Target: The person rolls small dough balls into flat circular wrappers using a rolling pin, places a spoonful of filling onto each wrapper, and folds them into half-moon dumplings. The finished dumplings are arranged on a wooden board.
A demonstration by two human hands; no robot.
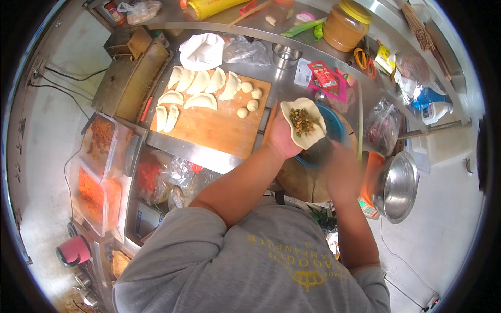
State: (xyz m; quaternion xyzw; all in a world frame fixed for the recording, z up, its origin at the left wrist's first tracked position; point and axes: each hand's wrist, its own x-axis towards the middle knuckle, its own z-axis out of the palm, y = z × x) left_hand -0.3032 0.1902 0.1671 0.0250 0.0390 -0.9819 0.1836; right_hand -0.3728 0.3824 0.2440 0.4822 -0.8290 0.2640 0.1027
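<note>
My left hand (282, 137) holds a flat, wavy-edged dough wrapper (313, 135) with chopped green and brown filling (301, 122) on its middle. Motion blurs my right hand (341, 166), which is over the near right side of a blue bowl (337, 121); whether it grips anything cannot be made out. The wrapper and hands hide part of the bowl. Left of my hands, a wooden board (223, 127) carries several folded half-moon dumplings (200, 101) and several small dough balls (252, 105).
Under the bowl is a round wooden chopping block (299, 178). A steel basin (401, 187) stands at the right. Behind the board lie a white cloth bag (201, 51) and a small steel cup (287, 56). A steel shelf edge (219, 29) runs across the back.
</note>
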